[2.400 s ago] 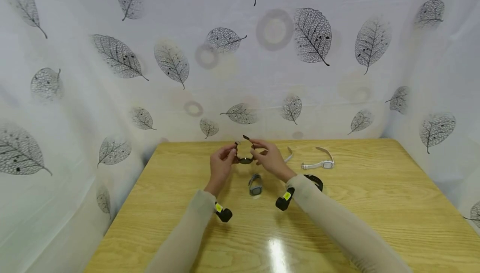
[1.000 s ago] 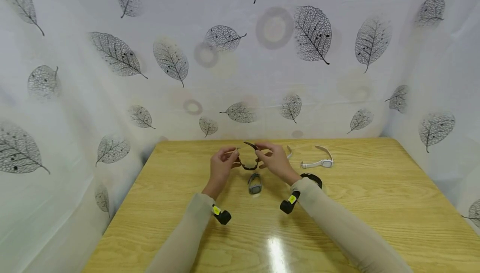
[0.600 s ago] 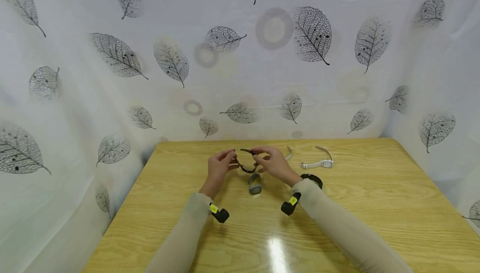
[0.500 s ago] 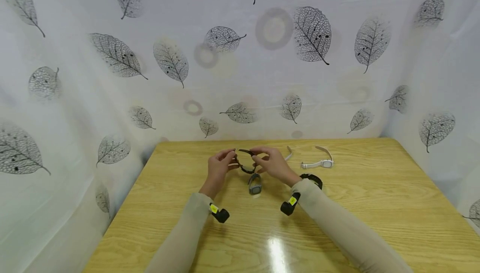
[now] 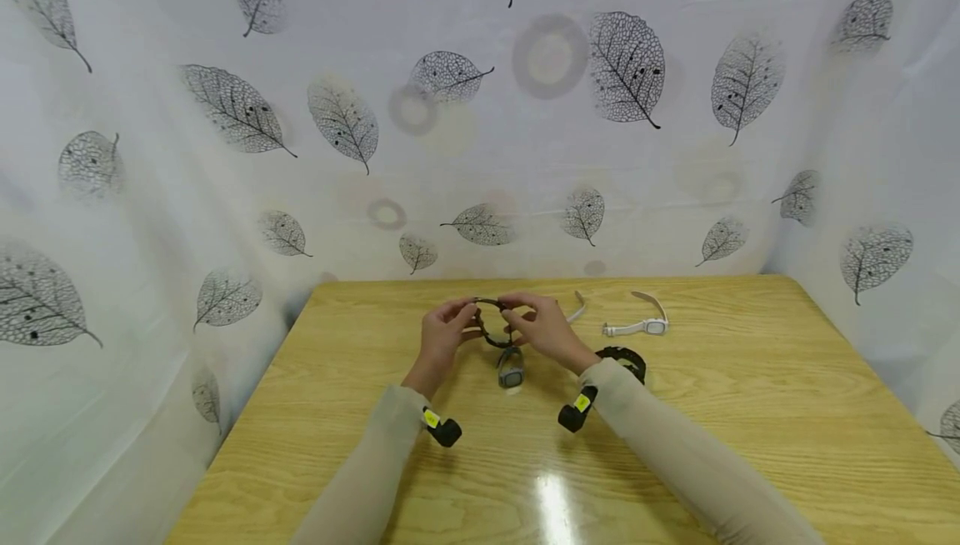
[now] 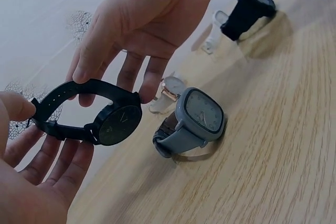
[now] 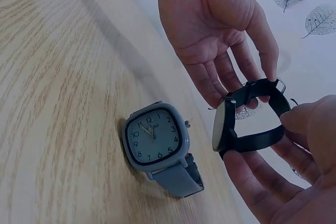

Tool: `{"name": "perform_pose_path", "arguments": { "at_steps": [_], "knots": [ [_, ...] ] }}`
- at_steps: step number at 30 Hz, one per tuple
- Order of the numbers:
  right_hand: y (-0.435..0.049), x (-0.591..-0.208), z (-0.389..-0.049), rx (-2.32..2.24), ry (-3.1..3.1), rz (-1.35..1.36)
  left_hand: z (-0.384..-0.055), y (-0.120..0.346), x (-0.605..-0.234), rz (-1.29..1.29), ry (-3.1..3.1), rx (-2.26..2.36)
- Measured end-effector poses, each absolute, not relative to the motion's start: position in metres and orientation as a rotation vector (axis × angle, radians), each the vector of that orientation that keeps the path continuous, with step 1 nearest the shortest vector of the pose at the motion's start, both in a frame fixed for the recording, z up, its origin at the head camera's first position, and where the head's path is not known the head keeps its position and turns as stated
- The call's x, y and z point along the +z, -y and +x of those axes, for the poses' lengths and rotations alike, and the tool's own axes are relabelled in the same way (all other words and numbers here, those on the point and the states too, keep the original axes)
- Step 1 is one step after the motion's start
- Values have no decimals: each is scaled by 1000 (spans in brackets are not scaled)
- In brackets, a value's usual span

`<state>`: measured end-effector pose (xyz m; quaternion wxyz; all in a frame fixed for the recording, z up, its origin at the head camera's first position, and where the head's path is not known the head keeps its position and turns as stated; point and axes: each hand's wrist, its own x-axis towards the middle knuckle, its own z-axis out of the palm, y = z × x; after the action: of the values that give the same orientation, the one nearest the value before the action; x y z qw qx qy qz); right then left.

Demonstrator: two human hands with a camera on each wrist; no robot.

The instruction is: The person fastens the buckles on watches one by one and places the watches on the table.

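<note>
A black wristwatch [image 6: 122,125] is held up off the table between both hands, its strap bent into a loop. My left hand [image 5: 441,335] pinches the buckle end with thumb and fingertips, while other fingers lie under the strap near the dial. Pinched by my right hand [image 5: 547,332] is the holed half of the strap, its tip lying at the buckle [image 7: 281,85]. Other right-hand fingers touch the case side. Just below, a grey square-faced wristwatch [image 7: 152,137] stands on the table with its strap curled behind it.
To the right on the wooden table [image 5: 360,428] lies a white wristwatch [image 5: 637,328]. A second pale-strapped watch [image 6: 173,85] is partly behind the right hand. A chunky black watch [image 5: 630,359] sits near the right forearm. A leaf-patterned curtain [image 5: 480,153] hangs behind the table.
The strap ends stood apart with the holed one pointing up; my right hand has bent it leftward to the buckle, making a loop. The black watch has tilted. The other watches stay put.
</note>
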<state>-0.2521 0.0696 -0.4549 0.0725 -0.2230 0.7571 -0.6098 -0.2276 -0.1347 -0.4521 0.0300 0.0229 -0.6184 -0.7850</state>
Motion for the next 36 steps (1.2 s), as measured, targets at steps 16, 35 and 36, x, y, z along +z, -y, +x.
{"name": "perform_pose_path", "arguments": {
  "at_steps": [16, 35, 36],
  "knots": [
    [-70, -429, -233, -1843, -2244, -696, -230, 135, -458, 58, 1856, -2440],
    [-71, -458, -251, -1738, -2326, -740, -230, 136, -457, 31, 1859, -2549],
    [-71, -458, -251, -1737, -2331, -737, -230, 136, -457, 37, 1856, -2551]
  ]
}}
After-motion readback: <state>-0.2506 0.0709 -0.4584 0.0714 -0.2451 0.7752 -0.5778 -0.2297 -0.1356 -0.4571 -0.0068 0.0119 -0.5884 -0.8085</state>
